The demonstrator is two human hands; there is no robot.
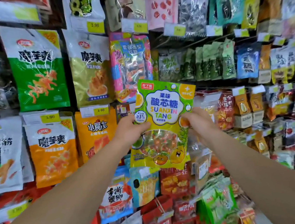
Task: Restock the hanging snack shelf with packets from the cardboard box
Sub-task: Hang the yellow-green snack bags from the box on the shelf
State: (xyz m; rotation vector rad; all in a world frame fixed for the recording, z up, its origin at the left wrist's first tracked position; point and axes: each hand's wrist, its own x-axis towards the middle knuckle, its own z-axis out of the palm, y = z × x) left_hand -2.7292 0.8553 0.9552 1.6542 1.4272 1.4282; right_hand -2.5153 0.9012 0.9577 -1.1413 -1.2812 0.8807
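Hanging snack packets crowd the shelf wall (208,36) ahead of us, yellow price tags (101,110) clipped between rows. We hold a green-and-yellow candy packet (162,121) upright at the centre, near the display. Our left hand (131,130) pinches its left edge; our right hand (198,122) grips its right edge, fingers curled behind.

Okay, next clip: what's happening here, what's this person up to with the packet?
A person stands at a wall of hanging snack packets and holds one green and yellow candy packet up in front of it. The left hand grips the packet's left edge and the right hand grips its right edge. The packet is not yet on a hook; it is raised before the pink and blue packet hanging behind it. No cardboard box is in view.
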